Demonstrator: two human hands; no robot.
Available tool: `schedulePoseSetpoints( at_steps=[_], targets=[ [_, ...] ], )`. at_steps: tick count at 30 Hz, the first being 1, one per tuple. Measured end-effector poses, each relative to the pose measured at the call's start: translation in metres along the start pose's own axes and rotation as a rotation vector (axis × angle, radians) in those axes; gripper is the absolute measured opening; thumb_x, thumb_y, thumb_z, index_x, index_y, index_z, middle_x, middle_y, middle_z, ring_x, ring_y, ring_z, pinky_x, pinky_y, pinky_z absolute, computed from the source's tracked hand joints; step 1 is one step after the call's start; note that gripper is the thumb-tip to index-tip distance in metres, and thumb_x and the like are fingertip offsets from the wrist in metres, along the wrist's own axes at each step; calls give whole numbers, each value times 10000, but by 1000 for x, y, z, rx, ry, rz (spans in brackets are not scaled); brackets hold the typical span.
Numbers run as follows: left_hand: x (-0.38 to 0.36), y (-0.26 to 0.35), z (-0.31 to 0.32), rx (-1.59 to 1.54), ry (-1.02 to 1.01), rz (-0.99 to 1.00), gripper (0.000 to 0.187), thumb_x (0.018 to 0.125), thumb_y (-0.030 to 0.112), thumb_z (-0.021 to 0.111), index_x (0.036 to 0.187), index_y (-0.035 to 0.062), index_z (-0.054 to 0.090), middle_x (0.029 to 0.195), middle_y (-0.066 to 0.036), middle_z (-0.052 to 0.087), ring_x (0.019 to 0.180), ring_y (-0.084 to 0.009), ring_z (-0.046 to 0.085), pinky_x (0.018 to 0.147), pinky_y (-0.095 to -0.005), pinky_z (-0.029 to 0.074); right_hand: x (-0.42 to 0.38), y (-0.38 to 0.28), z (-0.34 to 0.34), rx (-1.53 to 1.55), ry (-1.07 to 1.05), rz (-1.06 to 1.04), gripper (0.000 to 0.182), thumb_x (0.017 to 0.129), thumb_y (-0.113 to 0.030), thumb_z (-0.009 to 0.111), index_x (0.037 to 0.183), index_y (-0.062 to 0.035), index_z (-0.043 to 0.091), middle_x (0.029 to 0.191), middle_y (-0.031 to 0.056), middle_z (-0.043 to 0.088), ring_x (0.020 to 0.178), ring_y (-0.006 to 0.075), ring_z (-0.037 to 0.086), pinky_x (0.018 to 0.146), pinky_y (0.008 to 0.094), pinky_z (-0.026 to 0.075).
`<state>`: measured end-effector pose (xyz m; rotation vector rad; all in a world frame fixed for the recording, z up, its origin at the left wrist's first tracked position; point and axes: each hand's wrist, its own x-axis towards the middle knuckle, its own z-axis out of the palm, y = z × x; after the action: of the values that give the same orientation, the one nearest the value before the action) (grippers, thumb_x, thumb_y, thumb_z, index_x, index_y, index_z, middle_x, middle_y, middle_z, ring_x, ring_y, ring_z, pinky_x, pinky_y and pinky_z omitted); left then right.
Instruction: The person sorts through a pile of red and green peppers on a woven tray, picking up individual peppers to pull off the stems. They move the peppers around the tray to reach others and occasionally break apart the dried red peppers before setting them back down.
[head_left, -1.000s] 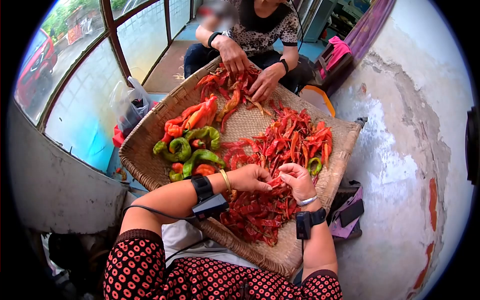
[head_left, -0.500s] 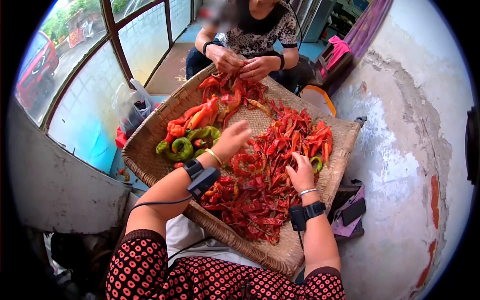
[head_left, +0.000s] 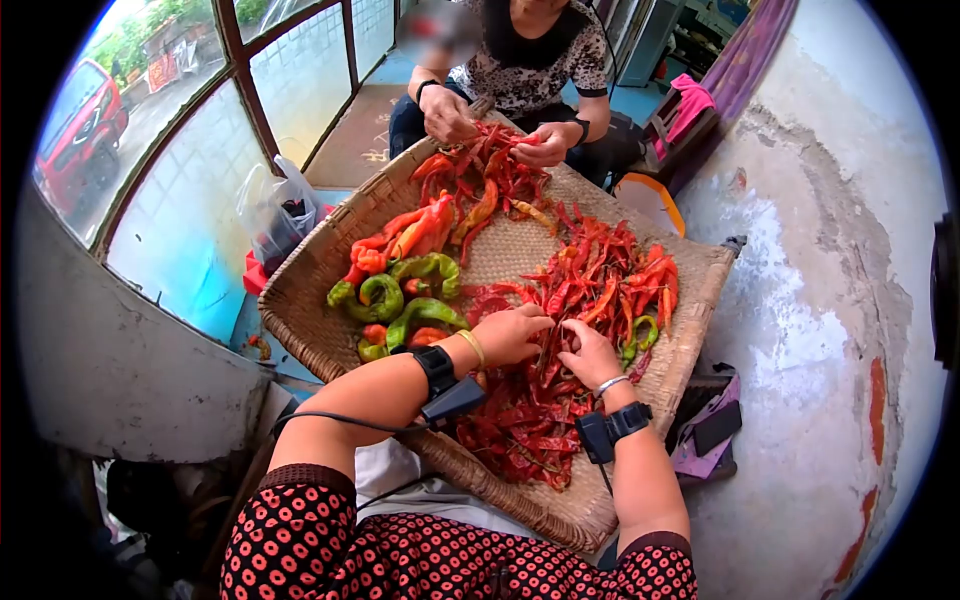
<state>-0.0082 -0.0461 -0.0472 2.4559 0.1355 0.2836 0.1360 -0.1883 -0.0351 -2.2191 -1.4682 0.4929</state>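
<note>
A wide woven bamboo tray (head_left: pixel 310 315) lies before me, heaped with dried red chili peppers (head_left: pixel 520 405). My left hand (head_left: pixel 508 336) is over the middle of the heap with its fingers bent together; what they may pinch is hidden. Just right of it, my right hand (head_left: pixel 594 356) touches the dried chilies, its thumb and forefinger apart. The fingertips of both hands nearly meet above the pile. Green peppers (head_left: pixel 425 318) and fresh orange-red peppers (head_left: pixel 425 228) lie left of my hands. A small curled green pepper (head_left: pixel 645 328) is beyond my right hand.
Across the tray sits another person (head_left: pixel 530 60), whose hands (head_left: pixel 542 146) handle red chilies at the far corner. Left of the tray are a plastic bag (head_left: pixel 280 210) and a window. A rough wall (head_left: pixel 800 300) stands on the right, with a purple bag (head_left: pixel 708 430) below.
My left hand has come down and right onto the heap, uncovering a green pepper. My right hand has shifted slightly left towards it. The other person's hands have moved apart.
</note>
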Motion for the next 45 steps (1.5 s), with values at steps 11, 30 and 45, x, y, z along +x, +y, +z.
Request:
schedulePoseSetpoints(
  at_steps=[11, 30, 45],
  targets=[
    [0, -1, 12, -160, -133, 150, 314, 709, 141, 616, 1020, 94, 612, 957, -97, 583, 890, -281, 565, 776, -358, 455, -14, 1, -10, 180, -47, 28, 202, 722, -76, 585, 920, -40, 610, 722, 67, 609, 638, 149, 572, 609, 273, 463],
    [-2, 22, -1, -626, -26, -125, 223, 810, 170, 629, 977, 28, 591, 765, -4, 605, 707, -63, 534, 642, -240, 455, -20, -26, -3, 404, 135, -81, 392, 710, -47, 608, 1092, -91, 536, 693, 78, 593, 634, 196, 590, 611, 308, 473],
    [9, -15, -61, -1174, 693, -472, 513, 862, 204, 547, 1289, 12, 338, 1121, -81, 512, 643, -83, 534, 553, -208, 449, -3, -3, -8, -140, 384, -49, 536, 737, -201, 667, 1215, -101, 447, 1174, 137, 429, 1094, 329, 400, 920, 410, 375]
  ],
)
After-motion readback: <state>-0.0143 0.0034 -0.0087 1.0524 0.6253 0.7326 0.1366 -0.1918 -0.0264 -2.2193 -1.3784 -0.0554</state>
